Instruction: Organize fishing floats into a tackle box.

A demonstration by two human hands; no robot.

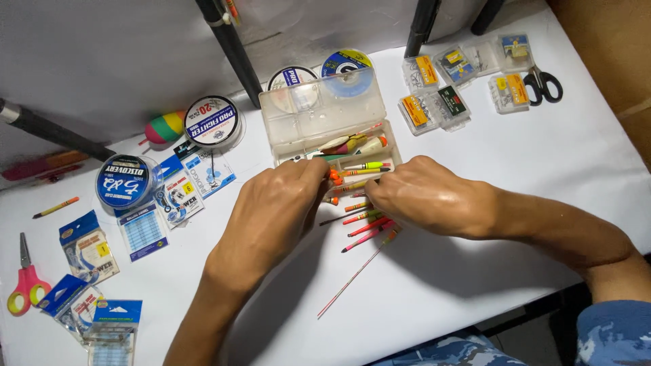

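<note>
Floats (363, 220) on white table (475, 271) — both hands' fingers (319, 169) pinched on them.

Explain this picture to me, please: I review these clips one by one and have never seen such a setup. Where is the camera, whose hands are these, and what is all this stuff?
The single camera sits on the person's head, looking down at a white table. No machine here: two bare hands. The left hand and right hand meet over slim, bright fishing floats lying before an open clear plastic box. Their fingertips pinch small orange float pieces; the exact grip is hidden. Around lie round line spools, packets, small clear hook boxes, black-handled scissors and red-and-yellow-handled scissors.
</note>
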